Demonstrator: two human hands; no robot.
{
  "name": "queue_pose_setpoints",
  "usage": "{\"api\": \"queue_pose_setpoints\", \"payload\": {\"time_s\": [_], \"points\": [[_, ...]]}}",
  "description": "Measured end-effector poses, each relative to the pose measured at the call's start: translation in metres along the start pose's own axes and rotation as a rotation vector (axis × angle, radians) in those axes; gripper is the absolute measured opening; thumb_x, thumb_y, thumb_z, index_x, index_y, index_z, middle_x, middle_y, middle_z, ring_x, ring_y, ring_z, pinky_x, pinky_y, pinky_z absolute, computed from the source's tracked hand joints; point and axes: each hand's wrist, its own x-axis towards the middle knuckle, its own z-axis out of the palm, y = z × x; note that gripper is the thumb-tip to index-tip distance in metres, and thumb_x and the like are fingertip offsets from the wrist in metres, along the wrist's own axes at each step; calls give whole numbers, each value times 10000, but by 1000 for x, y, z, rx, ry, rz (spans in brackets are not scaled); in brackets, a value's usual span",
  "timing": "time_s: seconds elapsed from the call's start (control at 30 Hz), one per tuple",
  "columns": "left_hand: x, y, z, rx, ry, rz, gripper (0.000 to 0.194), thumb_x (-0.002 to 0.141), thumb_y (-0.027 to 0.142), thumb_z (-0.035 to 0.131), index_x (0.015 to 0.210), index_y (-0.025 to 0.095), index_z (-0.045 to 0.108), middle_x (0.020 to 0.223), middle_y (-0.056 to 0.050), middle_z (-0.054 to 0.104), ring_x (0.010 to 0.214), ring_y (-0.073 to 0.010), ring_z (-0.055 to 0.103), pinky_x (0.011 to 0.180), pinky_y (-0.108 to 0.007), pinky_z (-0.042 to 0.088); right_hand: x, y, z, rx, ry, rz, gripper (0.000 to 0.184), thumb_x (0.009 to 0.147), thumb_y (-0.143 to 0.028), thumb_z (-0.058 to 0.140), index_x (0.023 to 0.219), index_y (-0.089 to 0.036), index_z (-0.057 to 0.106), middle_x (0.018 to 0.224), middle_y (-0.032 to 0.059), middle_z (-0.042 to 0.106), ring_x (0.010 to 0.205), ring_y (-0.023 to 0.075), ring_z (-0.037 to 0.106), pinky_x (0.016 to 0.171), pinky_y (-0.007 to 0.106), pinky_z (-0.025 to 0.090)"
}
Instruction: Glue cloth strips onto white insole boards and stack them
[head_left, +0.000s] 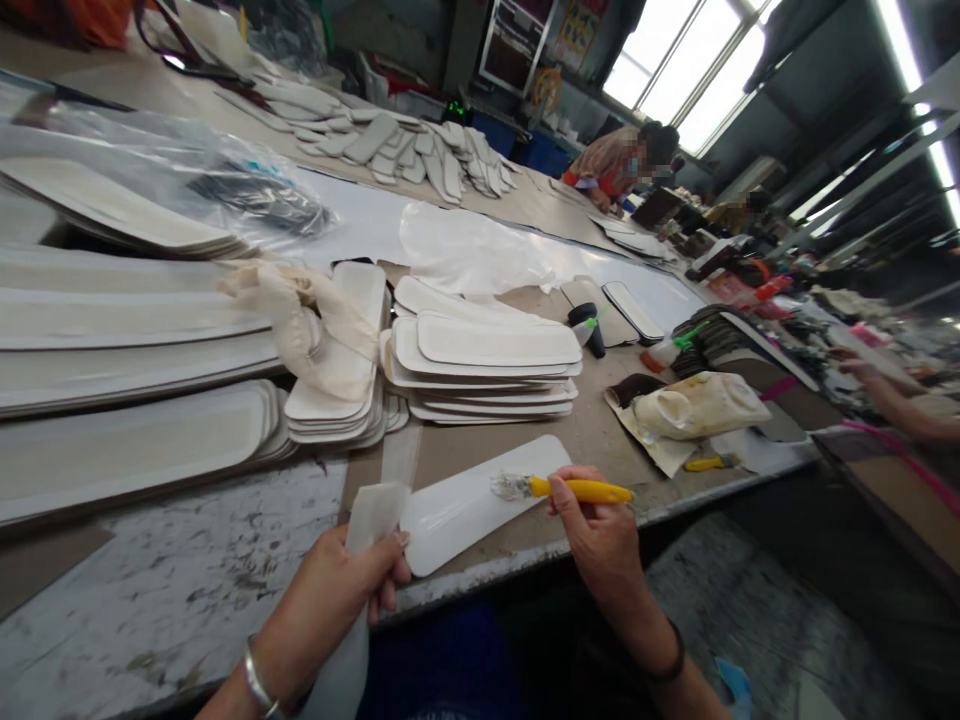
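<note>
A white panel with rounded corners [457, 505] lies slanted at the table's front edge. My right hand [600, 530] grips a yellow-handled brush [581, 489], and its whitish, caked bristles meet the upper part of the panel. Closed around a pale, flexible strip [377, 513], my left hand [352, 575] is at the panel's lower left end, with the thumb at its edge. The strip hangs below that hand; its material is hard to tell. Just behind the panel rises a stack of similar white panels [499, 340].
More panels [127, 435] are piled at the left, under a crumpled cream cloth [289, 320]. To the right are a glue-crusted container [697, 405], a second yellow-handled brush [709, 463] and dark stacked pieces [739, 350]. A co-worker [622, 165] bends over the far table.
</note>
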Motion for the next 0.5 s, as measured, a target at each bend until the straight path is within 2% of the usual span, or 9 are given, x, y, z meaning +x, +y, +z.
{"api": "queue_pose_setpoints", "payload": {"time_s": [0.17,0.33,0.4,0.5], "points": [[1,-2,1,7,36,14,459,564,626,596,457,179,591,364,-10,536,340,-107,423,418,-245,325,11,16,-17,-178,93,-108,197,912,-359,530,842,-190,601,767,65,643,700,204,636,660,333,524],[-5,2,3,-3,59,19,447,576,606,621,463,174,591,373,-10,545,350,-111,435,432,-242,318,21,20,-35,-296,152,-251,156,923,-294,518,838,-194,603,780,64,640,745,197,628,711,324,527],[-5,1,3,-2,61,20,455,564,616,628,453,176,587,366,-12,540,350,-117,439,435,-247,316,21,19,-37,-302,158,-288,124,922,-264,524,859,-196,606,797,66,643,778,199,632,735,324,530],[-2,-2,2,9,66,12,447,560,618,638,458,184,597,374,-11,544,364,-129,450,453,-258,331,13,15,-29,-272,117,-313,107,923,-250,524,883,-206,613,816,66,653,788,199,647,731,319,543]]}}
